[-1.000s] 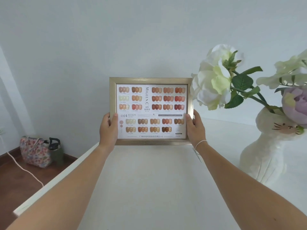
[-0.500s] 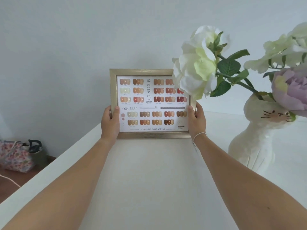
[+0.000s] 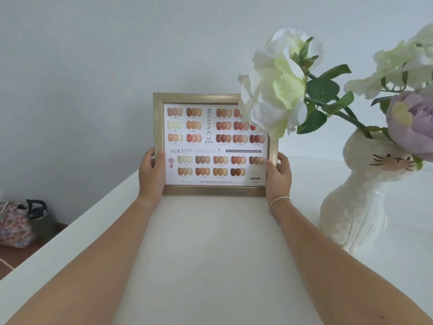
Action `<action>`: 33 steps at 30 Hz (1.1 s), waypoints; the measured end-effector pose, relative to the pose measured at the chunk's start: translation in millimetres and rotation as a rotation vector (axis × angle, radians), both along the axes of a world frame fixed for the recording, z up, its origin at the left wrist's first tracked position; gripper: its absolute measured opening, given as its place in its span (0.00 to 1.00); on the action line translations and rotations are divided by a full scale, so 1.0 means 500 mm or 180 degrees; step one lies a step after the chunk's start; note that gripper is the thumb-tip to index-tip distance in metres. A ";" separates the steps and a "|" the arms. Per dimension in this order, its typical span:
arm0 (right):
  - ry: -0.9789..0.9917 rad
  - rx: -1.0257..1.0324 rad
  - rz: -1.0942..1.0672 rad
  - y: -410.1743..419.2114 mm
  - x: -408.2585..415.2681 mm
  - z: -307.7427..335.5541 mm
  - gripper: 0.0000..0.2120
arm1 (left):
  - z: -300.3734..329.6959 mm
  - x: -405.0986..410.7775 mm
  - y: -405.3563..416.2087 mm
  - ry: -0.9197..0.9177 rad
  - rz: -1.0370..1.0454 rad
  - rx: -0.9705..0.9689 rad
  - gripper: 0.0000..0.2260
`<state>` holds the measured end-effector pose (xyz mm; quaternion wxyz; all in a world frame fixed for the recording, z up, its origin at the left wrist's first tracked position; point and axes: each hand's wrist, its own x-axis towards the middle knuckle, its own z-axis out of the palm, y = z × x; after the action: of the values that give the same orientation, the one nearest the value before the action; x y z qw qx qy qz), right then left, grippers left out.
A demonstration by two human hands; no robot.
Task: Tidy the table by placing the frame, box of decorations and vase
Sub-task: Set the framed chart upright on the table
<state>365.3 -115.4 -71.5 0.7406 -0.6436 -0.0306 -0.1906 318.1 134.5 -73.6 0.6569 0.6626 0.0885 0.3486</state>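
A gold picture frame (image 3: 201, 191) with a chart of nail colour swatches stands upright at the far end of the white table (image 3: 210, 254), close to the wall. My left hand (image 3: 151, 174) grips its lower left side and my right hand (image 3: 278, 175) grips its lower right side. A white cat-shaped vase (image 3: 358, 207) stands on the table to the right, holding white and purple flowers. One white bloom (image 3: 274, 90) covers the frame's upper right corner. No box of decorations is in view.
The table's left edge (image 3: 70, 231) runs diagonally, with brown floor below it. A floral bag (image 3: 14, 224) and a dark container (image 3: 37, 209) sit on the floor by the wall at left. A plain pale wall stands behind the table.
The view has shifted left to right, so the vase and flowers now sit nearer the frame and overlap its corner. Both hands keep the same hold on the frame.
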 end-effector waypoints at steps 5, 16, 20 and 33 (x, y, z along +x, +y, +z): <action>0.0044 -0.0064 -0.0144 -0.003 -0.004 -0.005 0.07 | -0.003 -0.002 0.002 -0.0027 -0.0018 0.0028 0.11; 0.0109 -0.0160 -0.0274 -0.007 -0.011 -0.005 0.06 | 0.002 -0.015 -0.014 -0.0016 -0.0188 0.0068 0.12; 0.0099 -0.0143 -0.0292 -0.007 -0.011 -0.005 0.07 | -0.001 -0.013 -0.013 -0.0041 -0.0253 0.0090 0.12; 0.0149 -0.0252 -0.0309 -0.004 0.005 -0.009 0.11 | -0.005 -0.002 -0.005 -0.0053 -0.0328 0.0146 0.12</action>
<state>367.7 -117.3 -75.8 0.7050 -0.6774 0.0105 -0.2099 316.9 132.1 -76.3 0.6594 0.6783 0.0407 0.3218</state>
